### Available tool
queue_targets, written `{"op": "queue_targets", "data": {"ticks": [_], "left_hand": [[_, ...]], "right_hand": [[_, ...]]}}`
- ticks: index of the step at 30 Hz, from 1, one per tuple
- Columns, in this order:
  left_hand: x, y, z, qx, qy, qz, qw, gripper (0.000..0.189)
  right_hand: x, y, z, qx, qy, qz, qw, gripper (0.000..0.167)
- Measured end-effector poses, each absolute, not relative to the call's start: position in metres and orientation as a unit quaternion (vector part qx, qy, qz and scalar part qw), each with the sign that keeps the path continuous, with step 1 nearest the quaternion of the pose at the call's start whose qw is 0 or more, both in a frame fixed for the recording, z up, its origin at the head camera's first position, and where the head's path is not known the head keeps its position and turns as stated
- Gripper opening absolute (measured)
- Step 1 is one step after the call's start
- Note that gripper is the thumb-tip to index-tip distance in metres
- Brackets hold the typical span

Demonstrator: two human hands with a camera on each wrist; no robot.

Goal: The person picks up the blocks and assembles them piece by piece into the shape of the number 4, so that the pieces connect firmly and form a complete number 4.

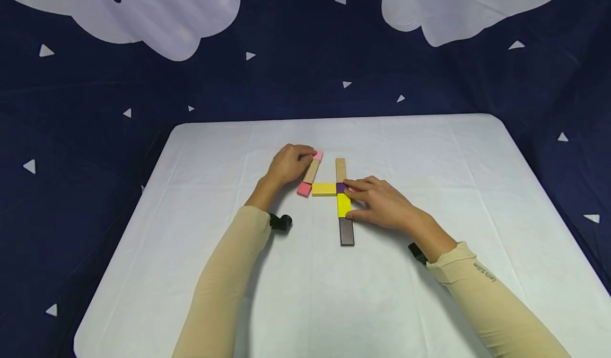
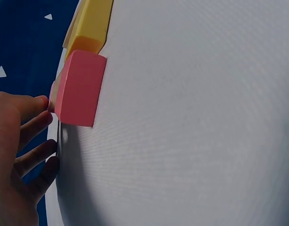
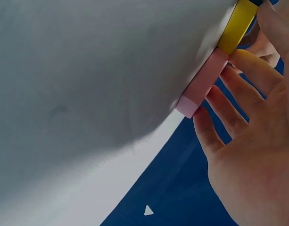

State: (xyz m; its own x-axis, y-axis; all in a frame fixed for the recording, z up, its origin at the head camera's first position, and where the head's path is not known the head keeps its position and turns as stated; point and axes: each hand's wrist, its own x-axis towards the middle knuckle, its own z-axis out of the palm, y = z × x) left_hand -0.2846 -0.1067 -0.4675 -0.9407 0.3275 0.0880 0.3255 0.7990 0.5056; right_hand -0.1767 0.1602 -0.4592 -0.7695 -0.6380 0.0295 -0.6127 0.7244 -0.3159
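Note:
In the head view my left hand (image 1: 288, 163) has its fingertips at a small light pink block (image 1: 318, 155), pinching it by the left side. That block tops a slanting row with a wooden block (image 1: 311, 172) and a rose-red block (image 1: 304, 189). A yellow block (image 1: 324, 189) joins this row to a purple block (image 1: 341, 188). Against the purple block and the lower yellow block (image 1: 343, 205), my right hand (image 1: 381, 201) rests its fingers and thumb. The right wrist view shows its fingers spread along a pink block (image 3: 205, 75).
Another wooden block (image 1: 340, 170) stands above the purple one, and a dark brown block (image 1: 347, 232) forms the column's near end. All lie flat on a white table (image 1: 191, 241). Behind hangs a dark blue cloth (image 1: 296, 93) with clouds and triangles.

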Motion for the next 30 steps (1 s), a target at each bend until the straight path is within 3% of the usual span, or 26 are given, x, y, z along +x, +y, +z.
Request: {"op": "queue_targets", "data": {"ticks": [30], "left_hand": [[-0.2809, -0.1089, -0.4698, 0.144, 0.943, 0.299, 0.01, 0.033]], "right_hand": [[-0.1796, 0.1598, -0.4601, -0.342, 0.928, -0.147, 0.032, 0.069]]}}
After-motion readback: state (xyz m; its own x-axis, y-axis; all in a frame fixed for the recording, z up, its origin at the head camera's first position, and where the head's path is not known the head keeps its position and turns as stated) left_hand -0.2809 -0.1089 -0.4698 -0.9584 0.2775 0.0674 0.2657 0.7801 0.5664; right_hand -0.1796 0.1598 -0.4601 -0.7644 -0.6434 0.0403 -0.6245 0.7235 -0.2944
